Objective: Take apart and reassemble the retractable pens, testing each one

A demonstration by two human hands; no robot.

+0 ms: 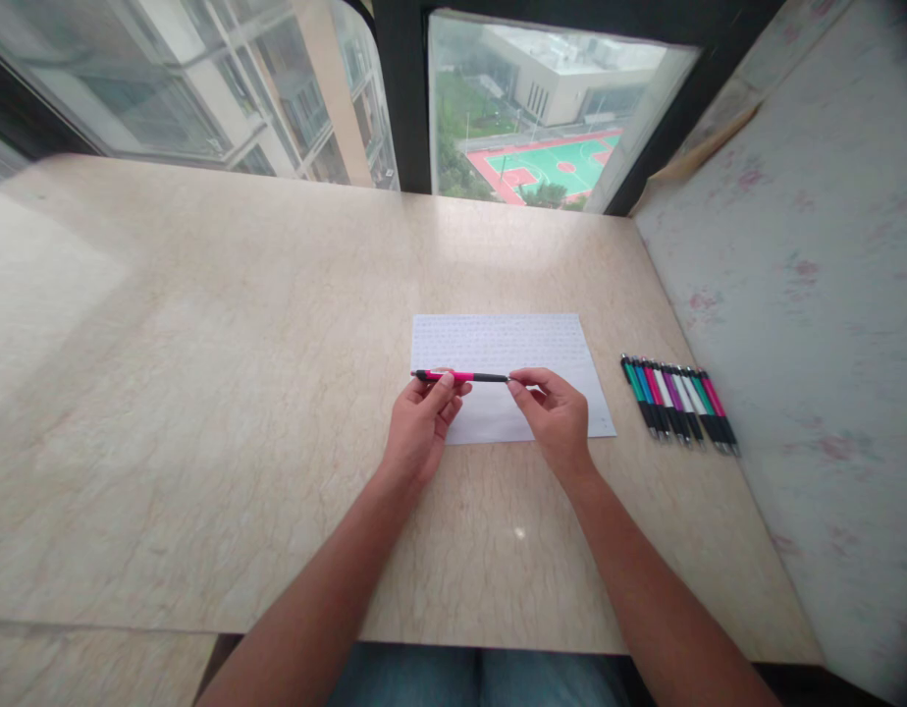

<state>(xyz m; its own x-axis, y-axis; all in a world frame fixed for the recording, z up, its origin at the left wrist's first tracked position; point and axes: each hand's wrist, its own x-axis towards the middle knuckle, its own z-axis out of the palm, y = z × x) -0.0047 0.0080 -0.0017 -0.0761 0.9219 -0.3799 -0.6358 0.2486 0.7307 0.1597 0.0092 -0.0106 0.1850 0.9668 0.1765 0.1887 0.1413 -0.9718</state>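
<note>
Left hand [419,424]: closed on the barrel of a pink-and-black click pen [464,377], thumb on top, fingers curled beneath, at the left side of the handwritten sheet [498,344].
Right hand [560,407]: pinching the pen's tip end between thumb and forefinger, other fingers folded in, over the sheet's right half.
Forearms [332,565]: slanting inward from the near side, converging toward the sheet.
Held pen: crosswise over the sheet's left half, black grip pointing right.
Pen row [675,401]: side by side on the bench [240,393], right of the sheet and apart from it; green, blue, pink, white and purple barrels, black grips nearward.
</note>
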